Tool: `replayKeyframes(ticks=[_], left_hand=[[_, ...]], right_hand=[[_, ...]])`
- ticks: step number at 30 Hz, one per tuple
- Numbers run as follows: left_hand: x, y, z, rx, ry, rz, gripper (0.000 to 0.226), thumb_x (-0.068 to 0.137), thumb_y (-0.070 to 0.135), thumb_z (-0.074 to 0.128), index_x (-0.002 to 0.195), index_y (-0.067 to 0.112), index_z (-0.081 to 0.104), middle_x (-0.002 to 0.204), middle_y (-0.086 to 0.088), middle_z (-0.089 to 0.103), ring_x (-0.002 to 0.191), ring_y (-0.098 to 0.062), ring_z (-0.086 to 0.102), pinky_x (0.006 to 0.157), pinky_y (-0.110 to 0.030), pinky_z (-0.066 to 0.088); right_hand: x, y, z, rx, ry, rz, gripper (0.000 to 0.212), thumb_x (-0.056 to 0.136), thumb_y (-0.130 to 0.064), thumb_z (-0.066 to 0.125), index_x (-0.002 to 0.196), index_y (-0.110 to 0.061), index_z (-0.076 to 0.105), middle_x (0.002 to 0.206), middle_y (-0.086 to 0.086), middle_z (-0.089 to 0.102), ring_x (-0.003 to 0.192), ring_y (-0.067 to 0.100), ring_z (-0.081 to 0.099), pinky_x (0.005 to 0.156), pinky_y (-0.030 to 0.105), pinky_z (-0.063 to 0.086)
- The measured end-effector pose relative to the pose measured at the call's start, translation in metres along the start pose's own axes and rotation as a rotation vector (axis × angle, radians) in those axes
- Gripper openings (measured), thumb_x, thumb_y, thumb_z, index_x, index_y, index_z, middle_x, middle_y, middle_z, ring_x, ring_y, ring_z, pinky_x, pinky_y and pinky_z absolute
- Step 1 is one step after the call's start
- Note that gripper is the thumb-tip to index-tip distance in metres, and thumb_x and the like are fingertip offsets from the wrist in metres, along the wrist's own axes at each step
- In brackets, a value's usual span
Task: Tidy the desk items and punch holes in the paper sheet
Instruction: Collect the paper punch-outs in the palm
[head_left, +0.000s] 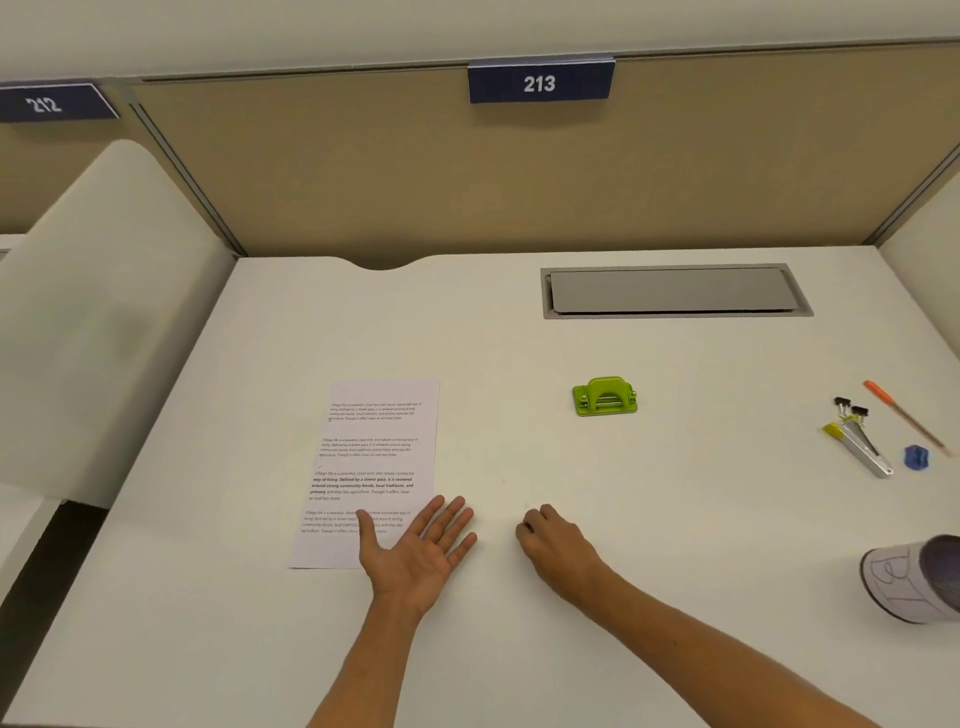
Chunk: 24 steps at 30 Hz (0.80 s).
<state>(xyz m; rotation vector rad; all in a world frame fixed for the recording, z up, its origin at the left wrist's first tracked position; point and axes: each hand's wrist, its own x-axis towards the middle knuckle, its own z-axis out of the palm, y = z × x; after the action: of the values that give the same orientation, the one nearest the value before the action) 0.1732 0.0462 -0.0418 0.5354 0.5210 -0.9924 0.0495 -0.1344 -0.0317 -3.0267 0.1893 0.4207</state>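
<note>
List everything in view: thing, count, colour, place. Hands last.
Desk: one, white, under everything.
Paper: one, white with print, left of centre.
Punch: one, green, centre right.
Cable hatch: one, grey, at the back.
Binder clips: two, black, far right.
Pencil: one, orange-tipped, far right.
Metal tool: one, silver with a yellow end, by the clips.
Sharpener: one, blue, far right.
Cup: one, white, on its side at the right edge.
Signs: two, navy, on the partition.
Left hand: open, palm up, over the paper's corner.
Right hand: loosely curled on the desk.

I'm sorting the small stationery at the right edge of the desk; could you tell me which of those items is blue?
The small blue sharpener-like piece, lying nearest the desk's front. The pencil is orange-tipped, the binder clips black, the ruler-like strip silvery.
</note>
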Motion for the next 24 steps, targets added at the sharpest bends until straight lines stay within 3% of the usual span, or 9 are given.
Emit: replayKeyframes(ticks=[2,5,7,10,13,16,20,22,24], left_hand=[[0.0,-0.004,0.004,-0.008,-0.04,-0.034,0.122,0.055,0.08,0.069,0.143,0.001,0.042,0.144,-0.028,0.049,0.133,-0.046,0.047,0.108,-0.063,0.037],[0.0,-0.009,0.009,-0.019,-0.114,-0.09,0.124,0.056,0.082,0.068,0.145,0.002,0.038,0.148,-0.028,0.043,0.137,-0.046,0.042,0.114,-0.064,0.029],[0.001,-0.011,0.014,-0.014,-0.172,-0.125,0.125,0.057,0.084,0.066,0.147,0.002,0.036,0.151,-0.028,0.039,0.14,-0.046,0.037,0.117,-0.064,0.023],[0.002,-0.015,0.023,-0.014,-0.258,-0.171,0.127,0.058,0.086,0.064,0.148,0.001,0.035,0.154,-0.027,0.033,0.143,-0.045,0.031,0.118,-0.064,0.018],[0.003,-0.023,0.035,-0.017,-0.323,-0.21,0.129,0.058,0.088,0.062,0.147,-0.001,0.035,0.154,-0.028,0.033,0.143,-0.045,0.032,0.116,-0.063,0.025],[0.003,-0.033,0.048,0.02,-0.344,-0.214,0.131,0.059,0.09,0.059,0.148,-0.002,0.033,0.153,-0.028,0.035,0.142,-0.044,0.035,0.115,-0.058,0.031],[-0.004,-0.043,0.07,0.042,-0.543,-0.225,0.132,0.064,0.093,0.05,0.153,0.0,0.018,0.162,-0.027,0.01,0.15,-0.042,0.01,0.123,-0.057,0.0],[-0.006,-0.045,0.074,0.069,-0.605,-0.219,0.132,0.065,0.094,0.046,0.153,0.0,0.013,0.162,-0.026,0.007,0.151,-0.041,0.007,0.123,-0.057,-0.003],[-0.009,-0.044,0.076,0.062,-0.62,-0.22,0.132,0.066,0.093,0.047,0.153,0.0,0.013,0.162,-0.026,0.007,0.151,-0.041,0.007,0.123,-0.056,-0.002]], right_hand=[[0.001,-0.002,-0.003,0.107,0.076,0.1,0.021,0.059,0.003,0.077,0.065,-0.012,0.063,0.069,0.002,0.063,0.066,0.019,0.061,0.041,0.026,0.038],[0.004,0.002,-0.005,0.542,0.161,0.365,0.021,0.084,-0.001,0.056,0.085,-0.012,0.073,0.086,0.0,0.073,0.085,0.02,0.067,0.07,0.024,0.048],[0.004,0.008,-0.017,0.892,0.188,0.552,0.019,0.087,-0.003,0.06,0.09,-0.009,0.078,0.089,0.004,0.077,0.083,0.019,0.072,0.082,0.024,0.055],[-0.003,0.01,-0.046,1.228,0.169,0.598,0.01,0.081,-0.006,0.073,0.081,-0.014,0.078,0.08,0.007,0.077,0.071,0.018,0.075,0.081,0.036,0.062],[-0.005,-0.003,-0.079,1.15,0.077,0.424,0.014,0.078,-0.012,0.074,0.075,-0.025,0.077,0.076,-0.002,0.077,0.07,0.006,0.072,0.073,0.022,0.059],[-0.005,-0.029,-0.112,0.961,0.019,0.258,0.012,0.081,-0.017,0.071,0.09,-0.02,0.078,0.088,-0.001,0.077,0.07,0.0,0.064,0.063,0.01,0.044],[-0.007,-0.051,-0.136,0.758,-0.02,0.221,0.028,0.093,-0.006,0.054,0.115,-0.012,0.071,0.112,0.012,0.072,0.097,0.025,0.067,0.083,0.029,0.054],[-0.01,-0.053,-0.142,0.66,-0.057,0.214,0.036,0.094,-0.001,0.049,0.123,-0.011,0.067,0.127,0.019,0.064,0.112,0.035,0.062,0.094,0.037,0.052],[-0.014,-0.052,-0.149,0.615,-0.063,0.192,0.04,0.093,0.003,0.047,0.125,-0.012,0.067,0.131,0.021,0.059,0.115,0.037,0.059,0.087,0.033,0.051]])
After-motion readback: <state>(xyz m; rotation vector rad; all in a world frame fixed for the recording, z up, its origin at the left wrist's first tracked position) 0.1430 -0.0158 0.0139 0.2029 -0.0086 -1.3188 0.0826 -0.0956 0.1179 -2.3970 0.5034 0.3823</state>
